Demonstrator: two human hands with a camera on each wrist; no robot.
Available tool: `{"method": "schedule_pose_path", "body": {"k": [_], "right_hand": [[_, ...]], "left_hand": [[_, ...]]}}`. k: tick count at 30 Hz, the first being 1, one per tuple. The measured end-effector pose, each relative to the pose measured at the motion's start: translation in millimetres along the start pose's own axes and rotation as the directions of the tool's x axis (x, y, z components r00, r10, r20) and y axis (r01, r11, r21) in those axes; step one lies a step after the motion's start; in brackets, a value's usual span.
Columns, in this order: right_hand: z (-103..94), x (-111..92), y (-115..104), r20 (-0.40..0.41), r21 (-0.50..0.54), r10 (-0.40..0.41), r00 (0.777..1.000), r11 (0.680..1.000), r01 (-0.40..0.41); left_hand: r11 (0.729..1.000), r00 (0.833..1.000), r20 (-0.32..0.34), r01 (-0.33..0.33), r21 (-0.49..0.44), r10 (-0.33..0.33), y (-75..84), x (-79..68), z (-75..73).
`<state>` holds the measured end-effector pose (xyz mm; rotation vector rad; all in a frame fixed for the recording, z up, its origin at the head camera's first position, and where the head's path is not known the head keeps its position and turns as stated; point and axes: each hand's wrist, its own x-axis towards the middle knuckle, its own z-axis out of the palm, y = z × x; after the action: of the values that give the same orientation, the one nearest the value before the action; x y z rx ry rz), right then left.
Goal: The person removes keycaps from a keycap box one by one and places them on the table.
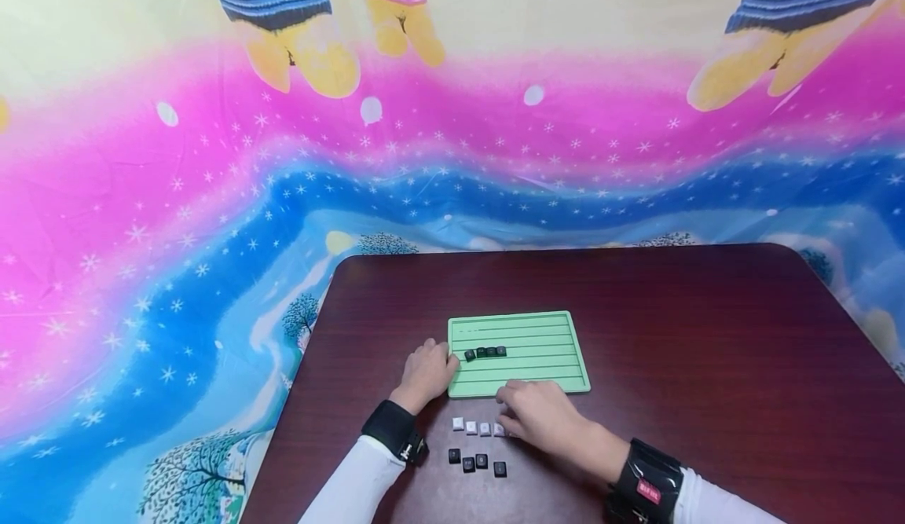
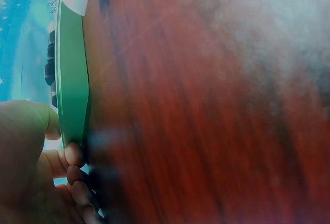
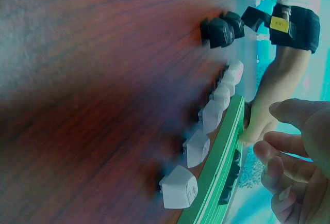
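Observation:
A light green ridged tray point(image 1: 523, 371) lies on the table, with several black keycaps point(image 1: 491, 351) in a row on it. My left hand point(image 1: 428, 368) holds the tray's left edge; the left wrist view shows the thumb above the rim and fingertips at its underside. In front of the tray runs a row of white keycaps point(image 1: 471, 427). Over the right end of that row hovers my right hand point(image 1: 543, 415), hiding part of it. From the right wrist view, its fingers point(image 3: 289, 146) are loosely bent with nothing between them, apart from the white keycaps point(image 3: 179, 188).
Nearer me than the white row sit several loose black keycaps point(image 1: 481, 460). The dark red-brown table point(image 1: 693, 335) extends right and left of the tray. Behind it hangs a patterned cloth point(image 1: 495, 131). Each wrist wears a black band point(image 1: 646, 481).

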<state>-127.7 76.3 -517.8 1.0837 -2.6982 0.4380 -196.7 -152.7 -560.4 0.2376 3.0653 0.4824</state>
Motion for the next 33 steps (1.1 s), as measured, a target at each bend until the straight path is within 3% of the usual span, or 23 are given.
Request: {"method": "schedule_pose_path", "body": {"k": [10,33], "right_hand": [[7.4,7,14,0.032,0.006,0.060,0.998,0.998,-0.061],[16.3,21,39,0.021,0.022,0.199,0.980,0.980,-0.199]], "left_hand": [[1.000,1.000,-0.008,-0.015,-0.006,0.014,-1.0,-1.0,0.3],[1.000,1.000,-0.010,-0.011,-0.011,0.011,-0.7,-0.8,0.0]]}}
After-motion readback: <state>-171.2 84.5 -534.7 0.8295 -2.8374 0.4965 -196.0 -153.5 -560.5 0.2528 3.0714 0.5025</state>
